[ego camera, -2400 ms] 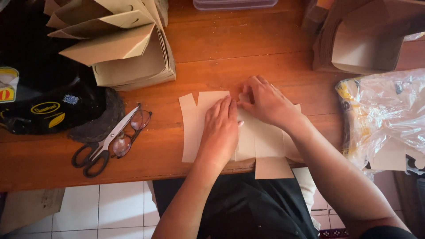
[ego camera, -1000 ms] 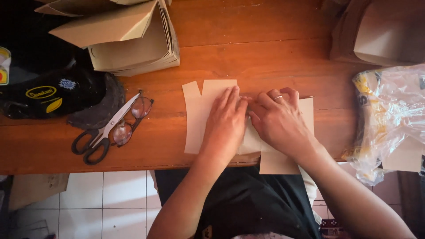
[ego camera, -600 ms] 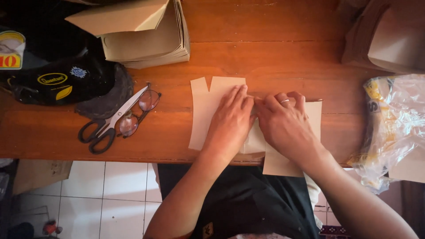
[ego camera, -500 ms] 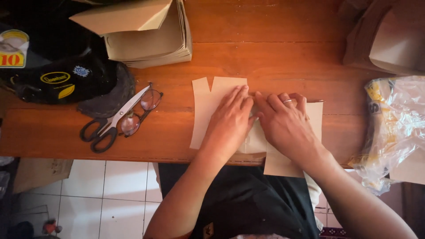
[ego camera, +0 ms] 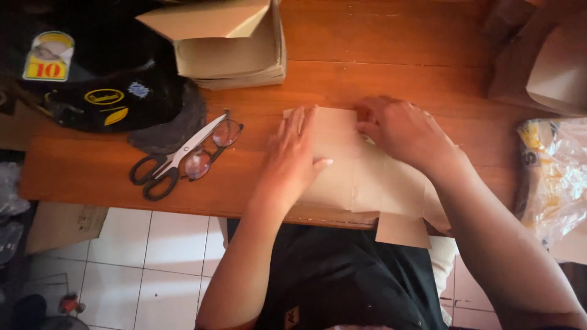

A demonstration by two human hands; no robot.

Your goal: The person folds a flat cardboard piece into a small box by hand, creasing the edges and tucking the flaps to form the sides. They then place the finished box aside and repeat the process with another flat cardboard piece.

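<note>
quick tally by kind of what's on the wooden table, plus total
Flat tan die-cut cardboard blank, under both hands: 1
Stack of folded tan cardboard boxes: 1
Black-handled steel scissors: 1
Clear-lens eyeglasses: 1
Black cap with patches: 1
Crinkled clear plastic bag: 1
Brown cardboard piece at top right: 1
Total: 7

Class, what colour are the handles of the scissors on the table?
Black; the scissors show best in the head view.
</note>
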